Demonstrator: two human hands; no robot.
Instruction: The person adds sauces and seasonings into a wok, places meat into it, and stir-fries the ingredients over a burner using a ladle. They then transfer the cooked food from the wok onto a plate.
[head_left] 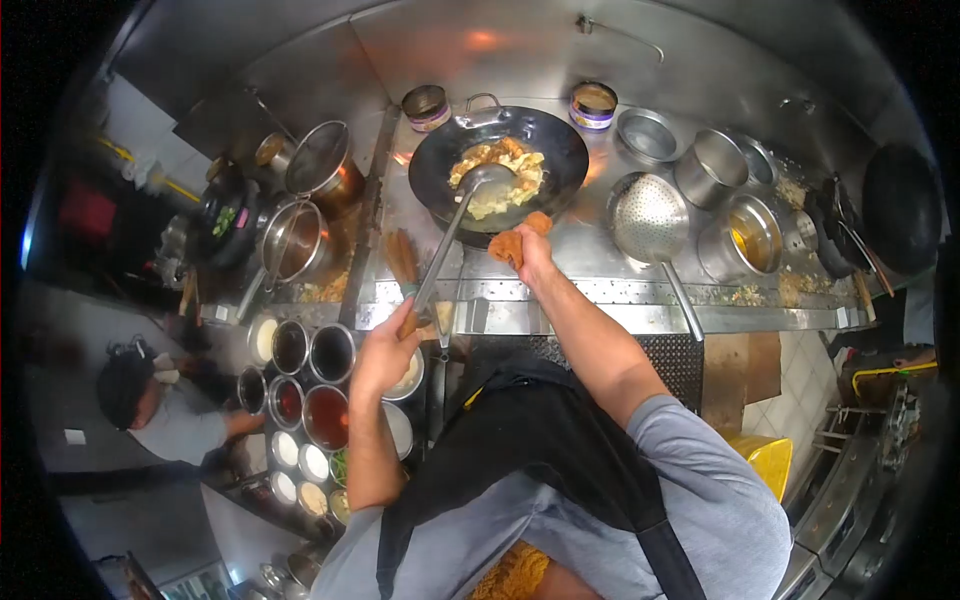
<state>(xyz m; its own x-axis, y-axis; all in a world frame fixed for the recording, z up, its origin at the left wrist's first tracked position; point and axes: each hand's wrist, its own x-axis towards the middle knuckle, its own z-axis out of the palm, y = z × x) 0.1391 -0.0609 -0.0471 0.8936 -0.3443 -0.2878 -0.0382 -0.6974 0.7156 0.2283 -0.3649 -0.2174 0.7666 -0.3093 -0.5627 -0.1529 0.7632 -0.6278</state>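
My left hand [387, 352] is closed around the handle of a metal ladle [435, 262], whose bowl rests in the food inside a dark wok [430, 165]. Yellowish-white and browned pieces of food [525, 178] lie in the wok with some liquid. At the wok's near right edge, my right hand [535, 252] grips a folded orange cloth [507, 249]; the cloth hides what is under it. A bamboo brush [401, 258] stands just beyond my left hand.
Right of the wok are a perforated strainer [648, 218] and metal pots [711, 168]. Two tins, one at left [426, 107], stand behind it. Sauce and seasoning containers [326, 415] fill the lower left, where another person [180, 430] reaches in.
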